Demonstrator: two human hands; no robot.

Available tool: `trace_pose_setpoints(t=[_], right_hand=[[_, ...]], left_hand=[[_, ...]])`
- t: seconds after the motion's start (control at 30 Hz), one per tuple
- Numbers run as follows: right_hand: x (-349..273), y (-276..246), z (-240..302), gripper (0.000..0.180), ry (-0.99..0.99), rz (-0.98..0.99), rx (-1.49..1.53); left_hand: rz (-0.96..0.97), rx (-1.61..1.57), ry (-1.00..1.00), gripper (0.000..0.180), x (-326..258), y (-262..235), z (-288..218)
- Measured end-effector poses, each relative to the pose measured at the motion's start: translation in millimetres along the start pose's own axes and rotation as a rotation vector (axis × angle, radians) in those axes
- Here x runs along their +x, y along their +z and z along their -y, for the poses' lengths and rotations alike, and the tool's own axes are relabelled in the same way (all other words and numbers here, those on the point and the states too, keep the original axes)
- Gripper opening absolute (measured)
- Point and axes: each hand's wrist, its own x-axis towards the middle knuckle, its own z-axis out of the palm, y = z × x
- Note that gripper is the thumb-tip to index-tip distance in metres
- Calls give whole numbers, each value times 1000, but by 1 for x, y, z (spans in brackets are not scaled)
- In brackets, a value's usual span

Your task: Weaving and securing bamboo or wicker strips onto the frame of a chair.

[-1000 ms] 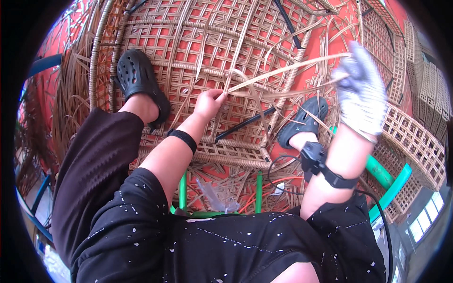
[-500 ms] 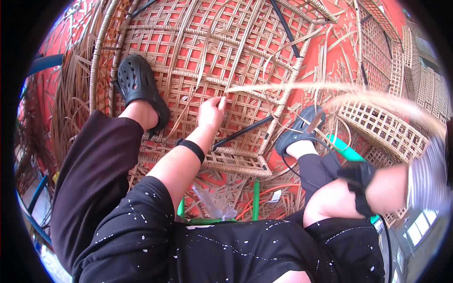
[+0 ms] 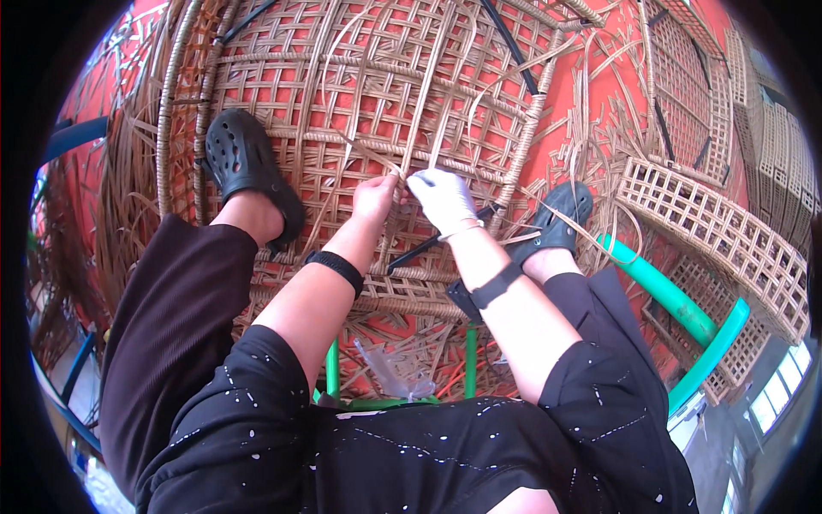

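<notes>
**Head view: both hands met on a cane strip at the middle of the woven panel**

Head camera looked down on a large woven rattan panel (image 3: 360,94), laid across a red floor (image 3: 591,103) and filling most of the frame. Smaller lattice panels (image 3: 719,231) lay to the right, beside a bent green tube (image 3: 685,308), with loose cane offcuts (image 3: 103,223) heaped along the left.

The person sat above the panel, a black clog (image 3: 244,167) planted on the weave at left and the other clog (image 3: 561,214) at its right edge. A dark rod (image 3: 424,248) lay between the forearms.

The left hand (image 3: 375,195), bare, was pinched shut on the weave next to a pale cane strip (image 3: 441,94) that ran upward across the lattice. The right hand (image 3: 445,199), in a white glove, was closed around the lower end of the same strip; the two hands almost touched.

By my reading, the step in hand was threading the strip through the lattice, at the point of seating or tucking its end. The next move would probably call for the left fingers to hold the crossing steady while the gloved hand drew the strip taut and flat, without kinking it.
</notes>
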Motion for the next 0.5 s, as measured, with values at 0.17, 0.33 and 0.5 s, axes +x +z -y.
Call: trace_pose_setpoints(t=[0.17, 0.33, 0.5], right_hand=[[29, 38, -38, 24, 106, 60, 312], [35, 52, -45, 26, 257, 57, 441], [35, 52, -47, 31, 41, 6, -38]], left_hand=[[-29, 62, 62, 29, -2, 3, 1], [-316, 409, 412, 26, -17, 15, 14], [-272, 502, 592, 39, -28, 17, 32]])
